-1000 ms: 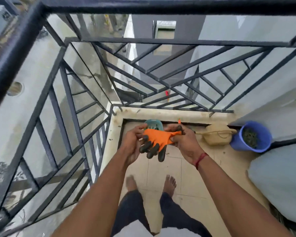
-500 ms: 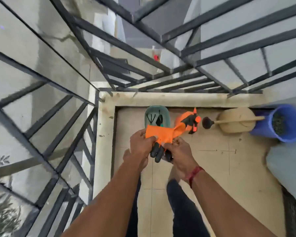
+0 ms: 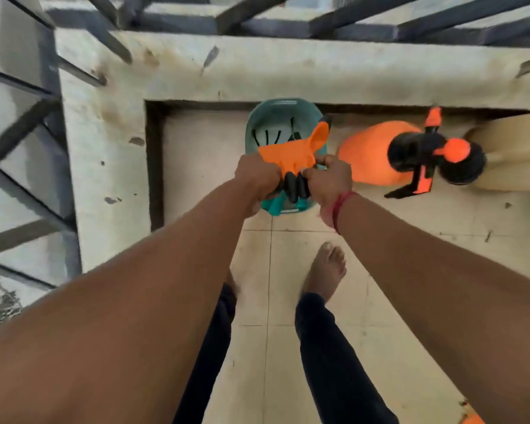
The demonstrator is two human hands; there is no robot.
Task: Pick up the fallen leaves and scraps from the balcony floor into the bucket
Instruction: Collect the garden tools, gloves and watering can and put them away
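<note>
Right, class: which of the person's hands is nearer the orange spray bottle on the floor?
Right. The right hand is just beside the spray bottle, towards the picture's middle. The left hand is farther off, on the other side of the orange glove that both hands grip.

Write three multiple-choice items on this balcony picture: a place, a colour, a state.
1. Where is the teal tub? A on the railing; B on the floor by the kerb; C on a chair.
2. The glove has tips coloured: A white; B green; C black.
3. The left hand and right hand: A both hold the glove; B hang free; C grip the railing.
B: it sits on the floor by the kerb. C: dark tips below orange fabric. A: both pinch it.
</note>
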